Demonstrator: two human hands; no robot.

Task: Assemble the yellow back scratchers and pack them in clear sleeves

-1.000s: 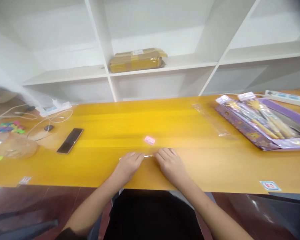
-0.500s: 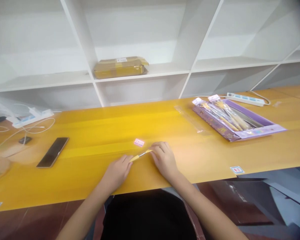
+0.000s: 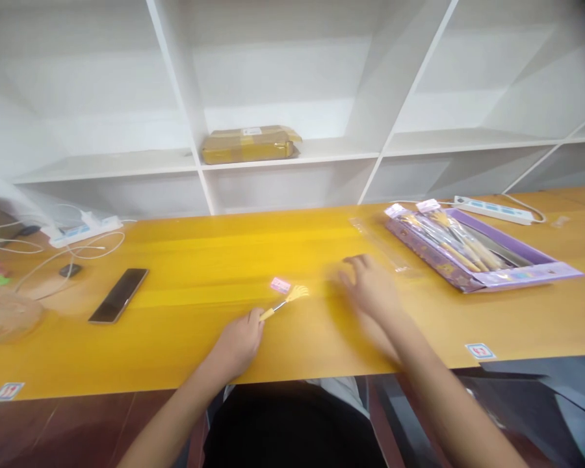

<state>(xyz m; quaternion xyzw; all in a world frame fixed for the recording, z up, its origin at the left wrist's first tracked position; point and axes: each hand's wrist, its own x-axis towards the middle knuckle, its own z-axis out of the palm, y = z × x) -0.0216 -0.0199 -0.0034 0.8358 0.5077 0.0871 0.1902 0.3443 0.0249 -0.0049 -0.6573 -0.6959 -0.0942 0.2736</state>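
My left hand [image 3: 241, 341] is closed round the yellow handle of a small hand-shaped scratcher [image 3: 297, 292], whose metal rod and yellow fingered head point up and right. A small pink card [image 3: 280, 285] lies just beyond the rod. Over the table to the right, my right hand [image 3: 368, 283] is apart from the scratcher, blurred, with its fingers partly spread and nothing seen in them. Farther right, a purple box [image 3: 526, 276] holds several wrapped scratchers [image 3: 453, 240]. A clear plastic wrapper [image 3: 380, 246] lies left of the box.
On the yellow table [image 3: 185, 354], a phone [image 3: 119, 296] lies at left, near a white power strip [image 3: 85, 231] with cables. Another power strip [image 3: 493, 210] is behind the box. A taped brown parcel [image 3: 248, 144] sits on the white shelf. A clear bag [image 3: 10, 314] is far left.
My right hand has left the scratcher's head and moved right, uncovering it. My left hand still holds the handle. The whole view has shifted slightly.
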